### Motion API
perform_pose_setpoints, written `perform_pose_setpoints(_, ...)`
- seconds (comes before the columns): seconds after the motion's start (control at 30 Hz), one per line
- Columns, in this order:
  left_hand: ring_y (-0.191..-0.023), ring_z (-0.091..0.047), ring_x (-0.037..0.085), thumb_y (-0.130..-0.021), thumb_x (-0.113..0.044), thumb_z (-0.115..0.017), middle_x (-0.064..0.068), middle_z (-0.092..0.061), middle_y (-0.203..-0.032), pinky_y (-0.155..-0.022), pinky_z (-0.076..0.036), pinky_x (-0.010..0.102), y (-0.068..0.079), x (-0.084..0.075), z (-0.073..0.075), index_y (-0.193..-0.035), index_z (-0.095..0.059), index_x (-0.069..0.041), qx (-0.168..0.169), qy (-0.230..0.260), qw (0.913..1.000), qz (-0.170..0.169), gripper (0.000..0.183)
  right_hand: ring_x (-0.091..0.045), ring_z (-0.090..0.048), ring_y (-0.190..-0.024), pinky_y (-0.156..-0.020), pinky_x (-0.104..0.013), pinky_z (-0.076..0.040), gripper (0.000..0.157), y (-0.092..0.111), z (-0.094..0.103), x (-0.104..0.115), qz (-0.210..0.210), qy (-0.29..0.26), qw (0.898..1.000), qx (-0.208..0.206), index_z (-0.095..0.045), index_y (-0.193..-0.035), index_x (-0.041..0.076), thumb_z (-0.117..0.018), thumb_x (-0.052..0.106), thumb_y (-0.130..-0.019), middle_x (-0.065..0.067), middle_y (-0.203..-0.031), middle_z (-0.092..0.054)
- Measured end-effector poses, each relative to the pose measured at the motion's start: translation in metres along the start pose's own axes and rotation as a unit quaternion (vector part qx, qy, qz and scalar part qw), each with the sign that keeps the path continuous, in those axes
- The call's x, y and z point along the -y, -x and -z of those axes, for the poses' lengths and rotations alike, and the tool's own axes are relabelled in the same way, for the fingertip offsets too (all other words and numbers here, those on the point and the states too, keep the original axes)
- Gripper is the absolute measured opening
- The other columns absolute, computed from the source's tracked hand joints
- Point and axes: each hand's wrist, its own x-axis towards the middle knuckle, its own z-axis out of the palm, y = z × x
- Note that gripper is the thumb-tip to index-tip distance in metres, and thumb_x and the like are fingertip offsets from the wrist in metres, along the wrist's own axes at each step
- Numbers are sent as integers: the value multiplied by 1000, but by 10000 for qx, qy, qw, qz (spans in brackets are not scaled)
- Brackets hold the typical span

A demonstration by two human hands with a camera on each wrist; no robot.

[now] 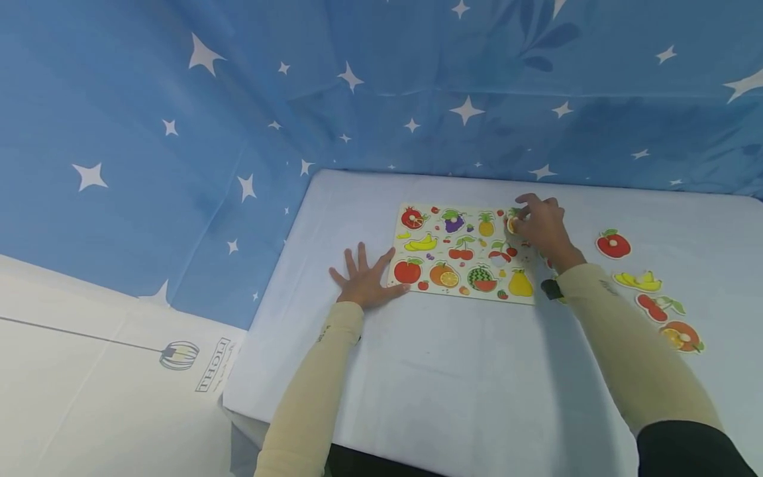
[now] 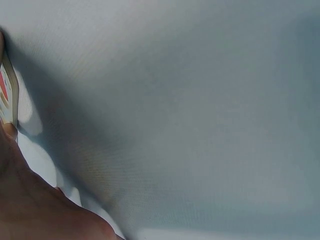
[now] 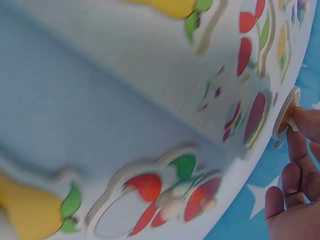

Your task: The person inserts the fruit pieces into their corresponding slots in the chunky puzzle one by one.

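Observation:
A fruit puzzle board (image 1: 440,231) lies flat on the table, pictured with bananas, cherries, watermelon, a pear and other fruits. The left hand (image 1: 365,285) rests with spread fingers at the board's left edge, its thumb over the lower left corner. Above the board's upper right corner, the right hand (image 1: 542,228) pinches a small puzzle piece (image 3: 286,116) between thumb and finger. That piece is thin, with an orange-coloured face turned edge-on in the right wrist view; its exact fruit cannot be told. The left wrist view catches only part of the left hand (image 2: 45,210).
Right of the board lie loose pieces: a red fruit (image 1: 613,245), bananas (image 1: 638,282), cherries (image 1: 660,307) and an orange (image 1: 683,336). More pieces are partly hidden beneath the right forearm. A blue star-patterned curtain (image 1: 381,99) hangs behind the white table (image 1: 453,371).

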Motion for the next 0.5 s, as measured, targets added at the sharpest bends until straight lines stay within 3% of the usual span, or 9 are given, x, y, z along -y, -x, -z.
perform_pose_setpoints(0.2,-160,17,47,-89,-72,-70,16,15,-178,-116,5,83,-1,2,0,-171,-19,-46,6,8,10000,17,100,-53,-38,-129,-109,-72,-26,48,-8,-13,14,5,106,9999,103,-52,-146,-7,-65,5,-102,-34,-121,-66)
perform_pose_setpoints(0.5,-160,17,46,-90,-74,-67,14,15,-178,-116,4,83,0,1,1,-170,-18,-48,22,-139,9999,73,98,-56,-42,-122,-109,-76,-22,41,-14,-30,23,578,79,9983,-45,-58,-138,-10,-65,0,-98,-34,-112,-70)
